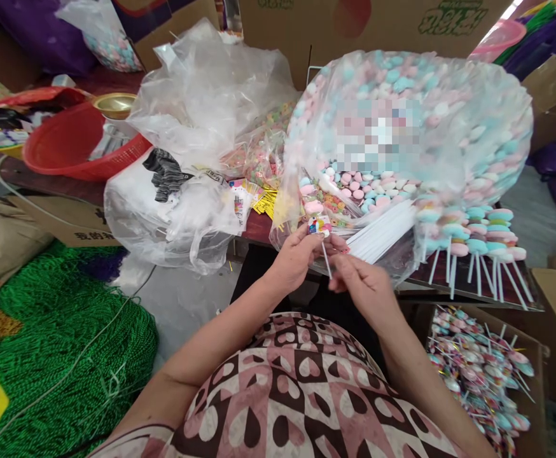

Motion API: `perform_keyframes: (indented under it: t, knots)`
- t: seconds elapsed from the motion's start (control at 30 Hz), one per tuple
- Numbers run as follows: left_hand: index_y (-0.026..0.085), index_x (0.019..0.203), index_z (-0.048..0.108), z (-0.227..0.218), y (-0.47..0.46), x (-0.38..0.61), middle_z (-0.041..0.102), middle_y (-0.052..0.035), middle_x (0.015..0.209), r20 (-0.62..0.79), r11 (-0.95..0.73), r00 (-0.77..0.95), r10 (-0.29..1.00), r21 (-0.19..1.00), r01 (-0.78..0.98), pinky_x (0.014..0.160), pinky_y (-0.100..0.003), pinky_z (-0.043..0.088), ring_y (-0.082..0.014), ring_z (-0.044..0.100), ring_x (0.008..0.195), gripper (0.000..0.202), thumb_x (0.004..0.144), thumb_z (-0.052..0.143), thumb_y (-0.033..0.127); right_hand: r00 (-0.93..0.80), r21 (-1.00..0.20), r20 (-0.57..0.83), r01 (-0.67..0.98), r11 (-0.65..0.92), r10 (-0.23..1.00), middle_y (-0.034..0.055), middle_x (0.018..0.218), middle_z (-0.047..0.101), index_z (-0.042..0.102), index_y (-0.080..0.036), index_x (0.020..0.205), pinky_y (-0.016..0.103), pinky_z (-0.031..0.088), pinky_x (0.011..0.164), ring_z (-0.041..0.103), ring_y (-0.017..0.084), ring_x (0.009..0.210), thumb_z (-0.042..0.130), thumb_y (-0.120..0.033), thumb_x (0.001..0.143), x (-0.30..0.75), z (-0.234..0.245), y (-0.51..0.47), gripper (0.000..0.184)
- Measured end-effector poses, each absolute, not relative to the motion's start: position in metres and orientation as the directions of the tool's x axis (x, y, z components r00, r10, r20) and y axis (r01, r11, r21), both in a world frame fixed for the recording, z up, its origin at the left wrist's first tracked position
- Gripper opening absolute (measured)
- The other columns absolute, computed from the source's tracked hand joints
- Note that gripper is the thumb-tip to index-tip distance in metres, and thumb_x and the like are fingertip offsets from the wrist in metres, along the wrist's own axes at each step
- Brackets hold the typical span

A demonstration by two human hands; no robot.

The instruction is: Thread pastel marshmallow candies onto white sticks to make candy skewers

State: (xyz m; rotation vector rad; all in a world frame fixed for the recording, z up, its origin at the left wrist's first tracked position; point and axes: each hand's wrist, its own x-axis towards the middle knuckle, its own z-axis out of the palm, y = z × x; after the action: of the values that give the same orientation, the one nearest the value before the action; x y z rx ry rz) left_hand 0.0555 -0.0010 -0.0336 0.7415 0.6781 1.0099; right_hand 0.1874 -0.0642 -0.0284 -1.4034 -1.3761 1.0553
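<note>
My left hand (pixel 294 259) is closed around a marshmallow skewer (pixel 313 207). Pink and pale pieces show at its top, a small colourful printed card (pixel 319 226) sits in front of them, and the white stick (pixel 326 259) points down. Beside the stick's lower end, my right hand (pixel 361 283) has its fingers curled together; what they pinch, if anything, is hidden. Just beyond both hands lie a bundle of white sticks (pixel 383 232) and loose pink, white and blue marshmallows (pixel 368 191) at the mouth of a big clear bag (pixel 454 127).
Finished-looking marshmallow skewers (pixel 478 235) lie at the table's right edge, above a carton of wrapped ones (pixel 483 375). Gold twist ties (pixel 266 202), clear plastic bags (pixel 211 95) and a red basket (pixel 63 143) are to the left. Green cord (pixel 77 318) heaps on the lower left.
</note>
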Motion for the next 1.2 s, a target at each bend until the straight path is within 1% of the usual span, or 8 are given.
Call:
perform_keyframes:
  t: [0.1, 0.17, 0.27, 0.43, 0.63, 1.0, 1.07, 1.2]
  knots:
    - [0.018, 0.082, 0.059, -0.035, -0.002, 0.056, 0.066, -0.0003, 0.069, -0.108, 0.282, 0.388, 0.915, 0.86, -0.425, 0.063, -0.025, 0.051, -0.0129, 0.063, 0.067, 0.012, 0.081, 0.06, 0.029, 0.19, -0.858, 0.284, 0.488, 0.16, 0.94, 0.0007, 0.07, 0.069, 0.071, -0.022, 0.096, 0.029, 0.053, 0.062, 0.063, 0.016, 0.061, 0.057, -0.04, 0.093, 0.197, -0.016, -0.054, 0.022]
    - [0.018, 0.08, 0.057, -0.036, -0.004, 0.056, 0.063, 0.0014, 0.066, -0.091, 0.252, 0.405, 0.91, 0.897, -0.364, 0.06, -0.023, 0.049, -0.0107, 0.059, 0.062, 0.012, 0.083, 0.059, 0.03, 0.121, -0.741, 0.443, 0.607, 0.287, 0.888, 0.0037, 0.083, 0.073, 0.071, -0.023, 0.099, 0.032, 0.055, 0.071, 0.068, 0.018, 0.074, 0.058, -0.032, 0.093, 0.198, -0.011, -0.046, 0.016]
    - [0.019, 0.086, 0.055, -0.034, -0.007, 0.055, 0.061, 0.0031, 0.069, -0.108, 0.257, 0.43, 0.896, 0.916, -0.307, 0.055, -0.022, 0.048, -0.0095, 0.056, 0.058, 0.015, 0.081, 0.062, 0.031, -0.072, -0.552, 0.555, 0.713, 0.432, 0.829, 0.0066, 0.095, 0.074, 0.07, -0.024, 0.098, 0.036, 0.055, 0.083, 0.069, 0.021, 0.09, 0.056, -0.024, 0.093, 0.195, -0.013, -0.037, 0.015]
    - [0.02, 0.091, 0.054, -0.031, -0.007, 0.052, 0.059, 0.0032, 0.07, -0.152, 0.296, 0.482, 0.863, 0.924, -0.24, 0.052, -0.023, 0.05, -0.0112, 0.058, 0.056, 0.021, 0.079, 0.066, 0.032, -0.162, -0.411, 0.565, 0.795, 0.446, 0.809, 0.0061, 0.088, 0.073, 0.066, -0.022, 0.097, 0.032, 0.054, 0.076, 0.069, 0.02, 0.083, 0.055, -0.024, 0.093, 0.195, -0.02, -0.032, 0.012]
    - [0.02, 0.088, 0.053, -0.031, -0.007, 0.054, 0.058, 0.0036, 0.068, -0.151, 0.282, 0.458, 0.876, 0.931, -0.232, 0.05, -0.024, 0.051, -0.0108, 0.057, 0.053, 0.022, 0.078, 0.068, 0.032, -0.145, -0.342, 0.595, 0.844, 0.412, 0.791, 0.005, 0.081, 0.072, 0.066, -0.02, 0.092, 0.029, 0.051, 0.069, 0.068, 0.019, 0.075, 0.056, -0.022, 0.091, 0.193, -0.021, -0.031, 0.01]
    - [0.02, 0.088, 0.052, -0.028, -0.009, 0.056, 0.058, 0.0035, 0.059, -0.214, 0.374, 0.461, 0.861, 0.881, -0.29, 0.046, -0.023, 0.048, -0.0123, 0.058, 0.051, 0.025, 0.079, 0.065, 0.038, -0.143, -0.285, 0.622, 0.874, 0.392, 0.77, 0.005, 0.083, 0.075, 0.068, -0.02, 0.092, 0.029, 0.051, 0.07, 0.069, 0.019, 0.075, 0.053, -0.02, 0.092, 0.193, -0.028, -0.028, 0.015]
    - [0.019, 0.089, 0.051, -0.028, -0.01, 0.057, 0.057, 0.0046, 0.058, -0.219, 0.376, 0.456, 0.862, 0.881, -0.288, 0.043, -0.021, 0.045, -0.0114, 0.057, 0.048, 0.025, 0.079, 0.064, 0.039, -0.144, -0.272, 0.632, 0.878, 0.393, 0.761, 0.0055, 0.08, 0.074, 0.068, -0.019, 0.09, 0.028, 0.049, 0.068, 0.068, 0.018, 0.072, 0.053, -0.018, 0.091, 0.192, -0.029, -0.028, 0.015]
    - [0.019, 0.094, 0.052, -0.034, -0.013, 0.06, 0.05, 0.0085, 0.054, -0.218, 0.342, 0.404, 0.888, 0.901, -0.267, 0.034, -0.017, 0.028, -0.0058, 0.045, 0.037, 0.025, 0.081, 0.061, 0.039, -0.169, -0.233, 0.62, 0.893, 0.385, 0.766, 0.0044, 0.074, 0.072, 0.065, -0.019, 0.085, 0.028, 0.045, 0.063, 0.066, 0.018, 0.068, 0.053, -0.016, 0.089, 0.192, -0.031, -0.031, 0.013]
